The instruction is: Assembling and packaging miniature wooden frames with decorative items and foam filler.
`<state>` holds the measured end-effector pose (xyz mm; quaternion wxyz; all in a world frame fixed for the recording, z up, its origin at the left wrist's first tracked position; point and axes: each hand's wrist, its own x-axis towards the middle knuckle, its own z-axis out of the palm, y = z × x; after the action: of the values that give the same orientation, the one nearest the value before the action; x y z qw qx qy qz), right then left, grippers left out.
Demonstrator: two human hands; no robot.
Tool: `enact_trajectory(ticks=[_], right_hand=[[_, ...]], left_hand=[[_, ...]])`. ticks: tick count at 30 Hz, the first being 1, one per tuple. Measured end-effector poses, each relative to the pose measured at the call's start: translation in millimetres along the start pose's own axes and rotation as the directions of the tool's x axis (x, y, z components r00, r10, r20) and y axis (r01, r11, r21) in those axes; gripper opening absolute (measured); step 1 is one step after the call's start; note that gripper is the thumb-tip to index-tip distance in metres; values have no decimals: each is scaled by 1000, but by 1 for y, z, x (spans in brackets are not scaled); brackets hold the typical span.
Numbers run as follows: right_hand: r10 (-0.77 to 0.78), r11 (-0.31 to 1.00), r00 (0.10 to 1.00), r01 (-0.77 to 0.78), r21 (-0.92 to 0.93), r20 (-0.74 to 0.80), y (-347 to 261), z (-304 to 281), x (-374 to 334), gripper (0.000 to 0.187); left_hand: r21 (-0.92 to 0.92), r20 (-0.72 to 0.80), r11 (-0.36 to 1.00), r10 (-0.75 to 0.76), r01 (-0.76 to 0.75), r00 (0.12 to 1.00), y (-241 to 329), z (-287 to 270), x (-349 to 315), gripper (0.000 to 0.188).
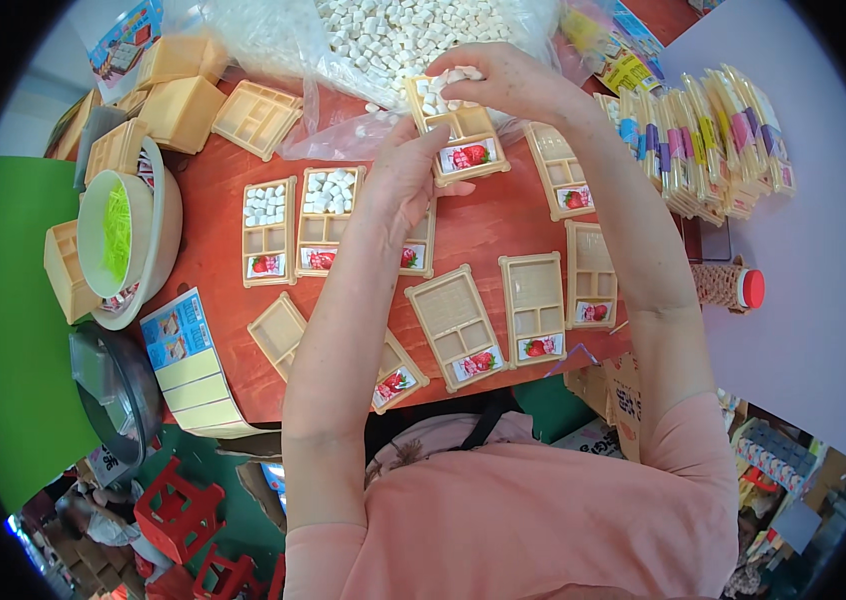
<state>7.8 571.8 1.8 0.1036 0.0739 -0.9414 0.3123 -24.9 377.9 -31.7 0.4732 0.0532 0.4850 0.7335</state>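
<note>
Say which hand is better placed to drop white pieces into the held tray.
Likely the right hand: it has white pieces at the far end of the tray, while the left hand holds it.

Over on the left there's a cream bowl (140,195) full of lime-green shreds (117,230), sitting in a bigger white bowl (172,220) with some red-and-white packets (123,300) peeking out around it. Just nearer is a dark basin (151,375), and beside that a blue and pale-yellow printed sheet (188,350). Right side's got a jar (718,285) with a red lid (753,289), and there's a yellow packet (628,68) at the far right. Down near left: red plastic stools (178,510) on a green floor (188,452), plus a blurry person (111,522) in the background.
</note>
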Motion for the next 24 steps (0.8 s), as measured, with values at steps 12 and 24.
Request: enact_trajectory(ticks=[12,24], right_hand=[[416,777,906,-315,545,-70,13,-13,-4,30],[267,932,959,-282,227,96,-2,-10,-46,30]], left_hand=[[9,78,1000,-5,4,997,-12,0,-20,34],[29,93,997,-75,73,993,-35,17,-47,36]])
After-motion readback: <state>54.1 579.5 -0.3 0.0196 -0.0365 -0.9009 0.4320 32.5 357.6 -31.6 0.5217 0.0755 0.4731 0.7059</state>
